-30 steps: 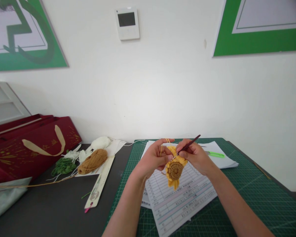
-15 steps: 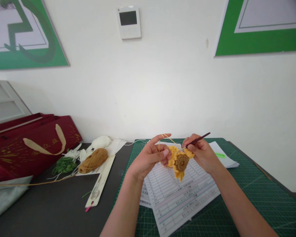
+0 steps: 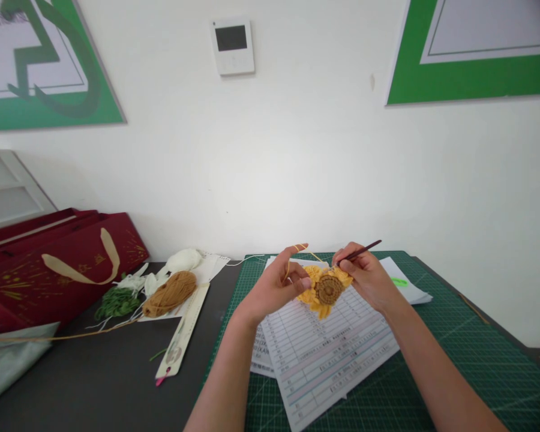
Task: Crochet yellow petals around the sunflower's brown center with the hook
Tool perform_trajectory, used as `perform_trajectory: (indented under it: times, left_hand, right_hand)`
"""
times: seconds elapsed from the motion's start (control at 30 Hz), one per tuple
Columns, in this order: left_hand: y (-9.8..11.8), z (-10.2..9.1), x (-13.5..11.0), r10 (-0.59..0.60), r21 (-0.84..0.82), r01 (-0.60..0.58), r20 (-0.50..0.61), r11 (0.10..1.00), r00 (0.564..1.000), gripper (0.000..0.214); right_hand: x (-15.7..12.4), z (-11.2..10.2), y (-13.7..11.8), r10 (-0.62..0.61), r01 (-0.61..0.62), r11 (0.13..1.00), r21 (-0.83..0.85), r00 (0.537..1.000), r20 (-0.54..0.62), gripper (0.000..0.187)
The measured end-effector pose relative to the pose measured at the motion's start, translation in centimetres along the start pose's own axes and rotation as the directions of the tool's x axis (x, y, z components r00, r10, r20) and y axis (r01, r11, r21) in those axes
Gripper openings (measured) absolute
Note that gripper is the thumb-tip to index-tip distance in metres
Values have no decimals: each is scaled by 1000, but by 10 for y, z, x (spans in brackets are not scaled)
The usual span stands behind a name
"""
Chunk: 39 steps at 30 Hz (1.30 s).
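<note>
"Head view: what do the fingers hold?"
"The left hand [image 3: 276,285] pinches a crocheted sunflower [image 3: 326,289], with yellow yarn [image 3: 299,247] looped over its raised forefinger. The right hand [image 3: 369,279] pinches a crochet hook [image 3: 360,250] at the petals."
"Where is it?"
"Above printed sheets [image 3: 324,354], near the green cutting mat [image 3: 454,348]'s far edge. A brown yarn ball [image 3: 170,293] lies well off to the left."

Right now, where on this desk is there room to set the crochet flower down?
Bare cutting mat lies right of the printed sheets, to the desk edge. Dark tabletop is free between the ruler and the near edge. Crowded: back left, around the yarn and red bag.
</note>
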State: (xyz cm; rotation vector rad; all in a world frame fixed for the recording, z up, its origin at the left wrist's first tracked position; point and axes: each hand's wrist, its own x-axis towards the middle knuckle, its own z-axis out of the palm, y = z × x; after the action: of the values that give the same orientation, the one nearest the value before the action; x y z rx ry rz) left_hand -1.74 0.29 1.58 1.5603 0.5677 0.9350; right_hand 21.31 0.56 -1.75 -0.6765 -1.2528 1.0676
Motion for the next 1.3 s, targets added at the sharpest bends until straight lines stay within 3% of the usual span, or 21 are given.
perform_trajectory:
  times: [0.27,0.63,1.1,1.3]
  left_hand:
    - [-14,16,12,46,89,-29,-198,996,979,58]
    - [-17,13,13,32,82,-15,-211,997,977,65]
    - [-7,6,5,-33,32,35,-86,999,996,71]
    - [-10,16,7,-12,-4,11,-158,1000,987,66]
  right_hand:
    - [-6,12,-1,58,-47,987,-151,996,68,24]
    - [-9,26,1,84,-58,974,-221,990,113,32]
    - [-11,27,4,93,-71,967,-246,992,80,35]
    - [-9,26,4,79,-65,969,-239,996,51,36]
